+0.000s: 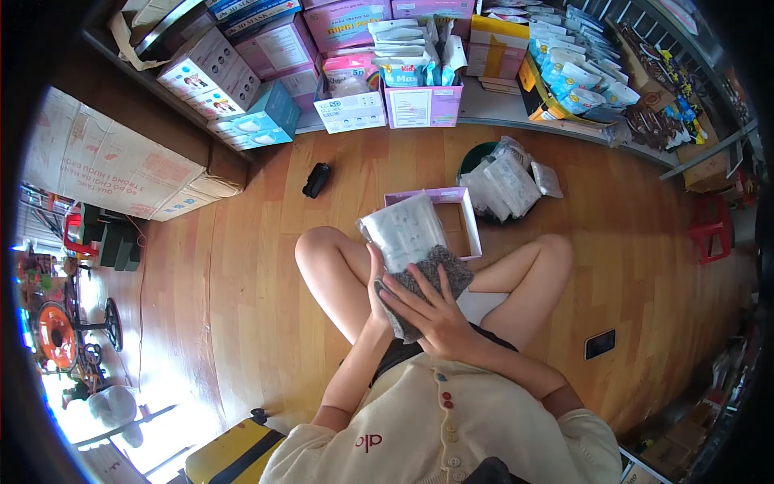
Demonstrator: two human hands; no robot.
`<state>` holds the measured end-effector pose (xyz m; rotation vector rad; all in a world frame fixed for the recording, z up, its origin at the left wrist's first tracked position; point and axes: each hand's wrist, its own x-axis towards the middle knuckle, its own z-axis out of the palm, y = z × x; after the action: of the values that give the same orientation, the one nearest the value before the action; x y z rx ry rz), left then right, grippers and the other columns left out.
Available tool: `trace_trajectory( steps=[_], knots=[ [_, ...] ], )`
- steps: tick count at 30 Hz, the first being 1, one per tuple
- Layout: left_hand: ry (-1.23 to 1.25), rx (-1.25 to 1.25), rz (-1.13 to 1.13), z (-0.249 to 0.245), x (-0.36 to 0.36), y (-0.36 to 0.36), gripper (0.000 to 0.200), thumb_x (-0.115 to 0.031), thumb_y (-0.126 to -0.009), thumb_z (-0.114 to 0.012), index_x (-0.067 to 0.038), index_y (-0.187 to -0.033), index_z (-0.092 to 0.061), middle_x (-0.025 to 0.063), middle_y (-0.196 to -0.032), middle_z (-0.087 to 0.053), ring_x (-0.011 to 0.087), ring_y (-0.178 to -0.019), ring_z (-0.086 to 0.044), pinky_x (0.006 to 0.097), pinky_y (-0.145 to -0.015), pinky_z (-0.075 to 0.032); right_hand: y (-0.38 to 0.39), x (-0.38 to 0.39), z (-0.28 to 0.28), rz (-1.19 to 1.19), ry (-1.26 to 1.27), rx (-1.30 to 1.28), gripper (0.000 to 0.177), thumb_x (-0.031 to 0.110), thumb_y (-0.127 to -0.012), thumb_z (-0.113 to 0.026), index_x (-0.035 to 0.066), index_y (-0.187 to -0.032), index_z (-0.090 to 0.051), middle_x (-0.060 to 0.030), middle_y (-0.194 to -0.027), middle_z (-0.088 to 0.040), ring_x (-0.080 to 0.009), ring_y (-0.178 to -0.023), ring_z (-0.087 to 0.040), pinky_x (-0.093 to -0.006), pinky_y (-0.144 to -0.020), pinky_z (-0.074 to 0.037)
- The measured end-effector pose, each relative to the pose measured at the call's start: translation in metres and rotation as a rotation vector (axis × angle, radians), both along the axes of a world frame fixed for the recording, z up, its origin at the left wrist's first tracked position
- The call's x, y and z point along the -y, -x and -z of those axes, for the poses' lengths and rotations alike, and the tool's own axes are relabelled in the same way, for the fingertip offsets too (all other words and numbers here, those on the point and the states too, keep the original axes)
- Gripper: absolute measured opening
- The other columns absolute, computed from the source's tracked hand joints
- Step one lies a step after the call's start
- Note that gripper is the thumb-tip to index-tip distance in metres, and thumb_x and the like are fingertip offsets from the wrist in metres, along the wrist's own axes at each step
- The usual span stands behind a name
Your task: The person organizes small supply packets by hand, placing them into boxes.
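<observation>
My left hand (376,284) grips the left edge of a clear plastic pack of white face masks (401,230), which is held tilted above my lap. A grey fuzzy cloth (447,268) covers the pack's lower part and hangs below it. My right hand (434,316) presses this cloth against the pack, its fingers spread over the fabric. Just behind the pack, a pink-edged open box (474,234) sits on the floor between my knees. What lies under the cloth is hidden.
Beyond the box stands a dark green bin (476,153) heaped with clear-wrapped packs (508,185). A small black object (317,180) and a phone (600,344) lie on the wooden floor. Shelves with mask boxes (351,109) line the far side; a large carton (121,161) is at left.
</observation>
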<state>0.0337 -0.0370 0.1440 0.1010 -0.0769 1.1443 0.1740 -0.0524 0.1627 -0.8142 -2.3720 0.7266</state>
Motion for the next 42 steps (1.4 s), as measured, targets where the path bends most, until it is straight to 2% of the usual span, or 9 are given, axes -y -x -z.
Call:
trace_trajectory(
  steps=[2, 9, 12, 17, 18, 24, 25, 32, 42],
  knots=[
    [0.458, -0.418, -0.143, -0.009, 0.008, -0.018, 0.069, -0.058, -0.098, -0.030, -0.009, -0.147, -0.030, 0.0128, -0.150, -0.034, 0.0305, -0.135, -0.037, 0.0457, -0.112, -0.030, -0.007, -0.010, -0.002, 0.015, -0.089, 0.156, 0.077, 0.013, -0.071, -0.063, 0.021, -0.145, -0.041, -0.0037, -0.156, -0.027, -0.0370, -0.145, -0.016, -0.0681, -0.109, -0.007],
    [0.336, -0.783, -0.230, 0.014, 0.016, -0.019, 0.059, -0.046, -0.101, -0.033, -0.009, -0.148, -0.029, 0.0120, -0.146, -0.039, 0.0287, -0.131, -0.041, 0.0414, -0.110, -0.033, 0.013, -0.061, -0.032, 0.181, -0.216, 0.051, 0.071, 0.020, -0.078, -0.061, 0.019, -0.146, -0.039, -0.0033, -0.156, -0.027, -0.0374, -0.143, -0.019, -0.0679, -0.109, -0.010],
    [0.103, -0.051, -0.201, 0.002, -0.001, 0.008, 0.067, -0.056, -0.097, -0.037, -0.009, -0.144, -0.036, 0.0137, -0.141, -0.045, 0.0312, -0.126, -0.046, 0.0449, -0.106, -0.037, 0.012, -0.011, -0.016, -0.020, -0.033, 0.105, 0.072, 0.018, -0.077, -0.062, 0.019, -0.146, -0.038, -0.0042, -0.157, -0.024, -0.0375, -0.144, -0.018, -0.0671, -0.110, -0.010],
    [0.213, 0.200, -0.225, 0.017, 0.008, -0.009, 0.062, -0.056, -0.099, -0.033, -0.013, -0.142, -0.039, 0.0122, -0.142, -0.044, 0.0306, -0.128, -0.045, 0.0461, -0.109, -0.033, 0.004, -0.028, -0.012, 0.081, -0.126, 0.098, 0.075, 0.015, -0.075, -0.062, 0.018, -0.146, -0.037, -0.0055, -0.157, -0.022, -0.0380, -0.144, -0.017, -0.0674, -0.109, -0.009],
    [0.227, -0.582, -0.347, -0.013, 0.008, -0.021, 0.058, -0.052, -0.101, -0.030, -0.014, -0.145, -0.035, 0.0100, -0.145, -0.041, 0.0289, -0.132, -0.041, 0.0451, -0.111, -0.031, 0.004, -0.047, -0.018, 0.162, -0.142, 0.052, 0.076, 0.014, -0.075, -0.062, 0.017, -0.146, -0.037, -0.0058, -0.157, -0.022, -0.0383, -0.144, -0.017, -0.0677, -0.109, -0.010],
    [0.117, 0.115, -0.245, -0.006, 0.003, -0.014, 0.054, -0.044, -0.103, -0.030, -0.011, -0.147, -0.032, 0.0095, -0.148, -0.038, 0.0287, -0.134, -0.039, 0.0430, -0.112, -0.030, 0.012, -0.064, -0.026, 0.168, -0.128, -0.028, 0.076, 0.003, -0.071, -0.054, 0.014, -0.145, -0.038, -0.0081, -0.156, -0.024, -0.0398, -0.143, -0.017, -0.0658, -0.110, -0.012],
    [0.310, -0.471, -0.396, -0.029, 0.001, -0.010, 0.060, -0.050, -0.101, -0.031, -0.009, -0.144, -0.035, 0.0120, -0.145, -0.042, 0.0297, -0.131, -0.042, 0.0441, -0.110, -0.032, 0.010, -0.045, -0.029, 0.116, -0.054, 0.024, 0.078, 0.001, -0.071, -0.054, 0.012, -0.146, -0.037, -0.0087, -0.156, -0.024, -0.0401, -0.144, -0.015, -0.0661, -0.110, -0.011],
    [0.085, -0.145, -0.255, -0.002, 0.003, -0.009, 0.056, -0.047, -0.102, -0.030, -0.008, -0.142, -0.038, 0.0119, -0.141, -0.045, 0.0289, -0.130, -0.043, 0.0411, -0.111, -0.033, -0.013, -0.039, -0.021, 0.109, -0.034, 0.075, 0.078, 0.003, -0.073, -0.056, 0.013, -0.147, -0.034, -0.0088, -0.157, -0.021, -0.0410, -0.144, -0.013, -0.0664, -0.110, -0.009],
    [0.208, -0.465, -0.375, -0.022, 0.003, -0.012, 0.072, -0.059, -0.098, -0.024, -0.011, -0.151, -0.020, 0.0106, -0.152, -0.031, 0.0277, -0.139, -0.031, 0.0409, -0.114, -0.026, 0.008, -0.040, -0.023, 0.017, 0.000, -0.145, 0.092, 0.029, -0.074, -0.072, 0.003, -0.149, -0.025, -0.0190, -0.157, -0.014, -0.0470, -0.142, -0.010, -0.0559, -0.115, -0.010]
  ],
)
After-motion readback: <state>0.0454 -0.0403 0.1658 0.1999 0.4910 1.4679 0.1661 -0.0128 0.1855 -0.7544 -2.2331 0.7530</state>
